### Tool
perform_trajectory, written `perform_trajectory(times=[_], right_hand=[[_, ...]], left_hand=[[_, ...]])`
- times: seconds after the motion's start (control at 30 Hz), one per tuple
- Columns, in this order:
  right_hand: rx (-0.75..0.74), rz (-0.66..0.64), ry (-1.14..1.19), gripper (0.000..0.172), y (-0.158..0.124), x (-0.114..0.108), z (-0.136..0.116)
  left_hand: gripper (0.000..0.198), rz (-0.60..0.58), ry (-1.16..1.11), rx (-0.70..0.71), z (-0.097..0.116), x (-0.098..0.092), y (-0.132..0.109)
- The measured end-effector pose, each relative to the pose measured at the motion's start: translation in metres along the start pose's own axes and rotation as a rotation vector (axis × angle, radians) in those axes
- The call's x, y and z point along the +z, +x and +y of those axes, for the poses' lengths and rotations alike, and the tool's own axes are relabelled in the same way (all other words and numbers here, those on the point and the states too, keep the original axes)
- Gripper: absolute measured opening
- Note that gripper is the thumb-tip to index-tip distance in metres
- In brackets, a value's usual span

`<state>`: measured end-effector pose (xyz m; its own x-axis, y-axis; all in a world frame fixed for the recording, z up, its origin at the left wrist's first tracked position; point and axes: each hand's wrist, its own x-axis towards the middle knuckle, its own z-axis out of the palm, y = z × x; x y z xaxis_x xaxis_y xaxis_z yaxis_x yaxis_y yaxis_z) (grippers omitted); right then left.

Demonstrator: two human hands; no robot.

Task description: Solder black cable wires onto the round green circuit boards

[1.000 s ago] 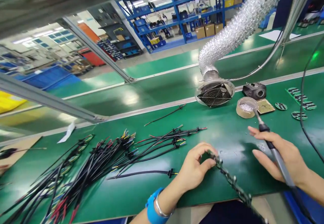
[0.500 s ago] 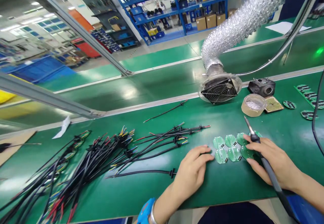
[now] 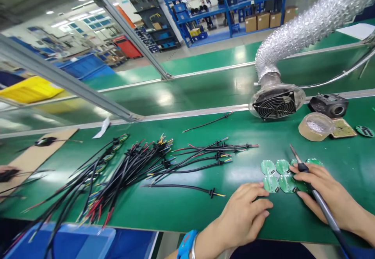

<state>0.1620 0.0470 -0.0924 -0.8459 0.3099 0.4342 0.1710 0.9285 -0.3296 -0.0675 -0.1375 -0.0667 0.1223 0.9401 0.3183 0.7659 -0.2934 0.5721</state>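
A panel of joined round green circuit boards [image 3: 271,184] lies on the green bench. Beside its left edge is my left hand [image 3: 244,212], fingers bent and slightly apart; the index fingertip touches the board and nothing is gripped. My right hand [image 3: 328,190] holds a soldering iron [image 3: 320,204], its tip pointing up and away from me. The fingers of that hand also rest over the panel's right part and hide some of it. Left of my left hand, a single black cable [image 3: 181,188] lies with its stripped coloured wires toward the hand.
A pile of black cables [image 3: 131,167] covers the left of the bench. Behind the boards stand a fume extractor fan [image 3: 275,104], a roundish container [image 3: 315,128], a sponge tray [image 3: 342,129] and a dark iron holder [image 3: 329,104]. A blue bin [image 3: 99,233] sits below the front edge.
The camera view has swung left, so the bench appears shifted right. My left hand has come closer to the panel's left edge. The soldering iron stays in my right hand.
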Motion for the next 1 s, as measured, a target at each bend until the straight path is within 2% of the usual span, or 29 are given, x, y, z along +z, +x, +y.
perform_trajectory(times=[0.1, 0.17, 0.27, 0.37, 0.4, 0.47, 0.57, 0.67, 0.77, 0.83, 0.93, 1.0], right_hand=[[-0.031, 0.013, -0.005, 0.033, -0.011, 0.006, 0.002], [-0.036, 0.008, -0.021, 0.034, -0.022, 0.012, 0.003], [-0.028, -0.004, -0.048, 0.037, -0.036, 0.021, 0.004], [-0.001, -0.006, -0.054, 0.039, -0.034, 0.021, -0.001], [0.005, -0.004, -0.045, 0.040, -0.029, 0.019, -0.003], [0.004, 0.023, -0.011, 0.039, -0.013, 0.012, -0.010], [-0.012, 0.107, 0.037, 0.035, 0.016, 0.002, -0.020], [0.065, 0.204, 0.062, 0.029, 0.042, -0.006, -0.032], [0.258, 0.301, 0.141, 0.027, 0.065, -0.008, -0.045], [0.328, 0.357, 0.236, 0.022, 0.078, -0.008, -0.053], [0.324, 0.403, 0.290, 0.017, 0.089, -0.007, -0.059], [0.298, 0.423, 0.268, 0.016, 0.092, -0.007, -0.061]], left_hand=[[0.016, 0.032, -0.044, 0.010, 0.003, 0.000, 0.000], [0.015, 0.056, -0.051, 0.031, 0.002, -0.006, 0.000], [0.016, 0.158, -0.002, -0.025, -0.010, -0.029, 0.003], [0.020, 0.270, 0.120, -0.169, -0.034, -0.055, 0.022], [0.021, 0.267, 0.166, -0.219, -0.044, -0.060, 0.032], [0.018, 0.174, 0.242, -0.298, -0.063, -0.065, 0.056], [0.019, 0.022, 0.241, -0.294, -0.077, -0.062, 0.085], [0.016, -0.003, 0.164, -0.246, -0.063, -0.059, 0.096], [0.017, -0.008, -0.028, -0.248, -0.032, -0.062, 0.093], [0.017, -0.029, -0.129, -0.255, -0.013, -0.064, 0.090], [0.027, -0.108, -0.302, -0.313, 0.002, -0.061, 0.090], [0.029, -0.186, -0.539, -0.434, 0.002, -0.057, 0.093]])
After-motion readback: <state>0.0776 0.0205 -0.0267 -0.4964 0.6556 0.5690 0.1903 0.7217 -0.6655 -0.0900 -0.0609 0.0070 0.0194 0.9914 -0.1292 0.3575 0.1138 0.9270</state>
